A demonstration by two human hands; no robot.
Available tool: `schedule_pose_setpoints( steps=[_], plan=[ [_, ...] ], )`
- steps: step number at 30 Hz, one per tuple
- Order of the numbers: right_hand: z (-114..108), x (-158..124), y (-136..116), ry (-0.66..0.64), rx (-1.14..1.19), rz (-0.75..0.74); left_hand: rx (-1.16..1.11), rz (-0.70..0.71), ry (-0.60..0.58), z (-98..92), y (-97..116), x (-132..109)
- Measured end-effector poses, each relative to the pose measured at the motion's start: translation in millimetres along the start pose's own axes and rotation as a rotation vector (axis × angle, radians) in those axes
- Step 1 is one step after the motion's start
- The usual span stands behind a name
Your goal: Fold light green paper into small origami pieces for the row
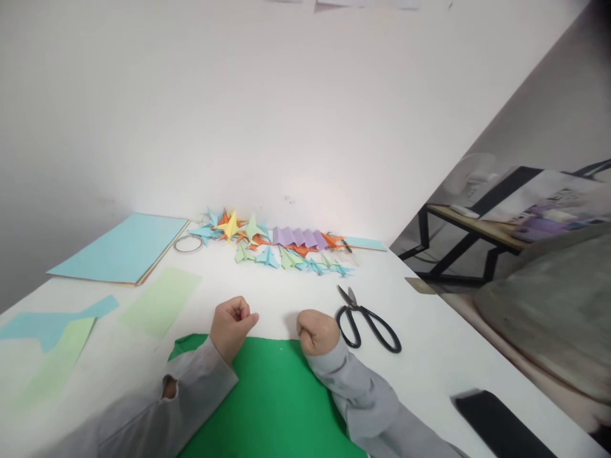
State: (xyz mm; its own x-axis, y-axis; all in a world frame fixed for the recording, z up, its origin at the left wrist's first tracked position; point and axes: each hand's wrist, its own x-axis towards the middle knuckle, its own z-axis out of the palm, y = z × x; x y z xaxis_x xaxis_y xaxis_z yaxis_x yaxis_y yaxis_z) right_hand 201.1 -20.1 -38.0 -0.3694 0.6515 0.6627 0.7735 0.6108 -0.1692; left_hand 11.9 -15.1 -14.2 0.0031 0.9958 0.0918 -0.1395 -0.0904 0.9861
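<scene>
A large green paper sheet lies on the white table right in front of me. My left hand rests as a closed fist at the sheet's far edge. My right hand is also fisted, a hand's width to the right on the same edge. Whether either fist pinches the paper edge is hidden. Black scissors lie shut just right of my right hand.
A pile of folded paper figures and a purple pleated strip sit by the wall. A stack of blue paper, a tape ring and loose green and blue pieces lie left. A black phone lies near right.
</scene>
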Motion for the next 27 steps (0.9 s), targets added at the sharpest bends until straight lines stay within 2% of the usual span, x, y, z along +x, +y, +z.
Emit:
schedule_pose_setpoints(
  steps=[2, 6, 10, 15, 22, 27],
  plan=[
    [6, 6, 7, -0.044, -0.103, 0.156, 0.027, 0.026, 0.015, 1.1, 0, -1],
    [19, 39, 16, -0.235, -0.238, 0.291, 0.062, 0.050, 0.014, 2.6, 1, -2],
    [33, 67, 18, -0.338, -0.307, 0.510, 0.012, 0.003, 0.035, 0.6, -1, 1],
    [41, 70, 20, -0.366, -0.286, 0.453, -0.018, -0.046, 0.018, 0.8, -4, 4],
    [38, 71, 22, -0.453, -0.194, 0.408, -0.014, -0.064, 0.016, 1.9, -2, 2],
    [34, 72, 20, -0.433, -0.168, 0.393, -0.005, -0.061, 0.017, 0.9, 0, 2]
  ],
)
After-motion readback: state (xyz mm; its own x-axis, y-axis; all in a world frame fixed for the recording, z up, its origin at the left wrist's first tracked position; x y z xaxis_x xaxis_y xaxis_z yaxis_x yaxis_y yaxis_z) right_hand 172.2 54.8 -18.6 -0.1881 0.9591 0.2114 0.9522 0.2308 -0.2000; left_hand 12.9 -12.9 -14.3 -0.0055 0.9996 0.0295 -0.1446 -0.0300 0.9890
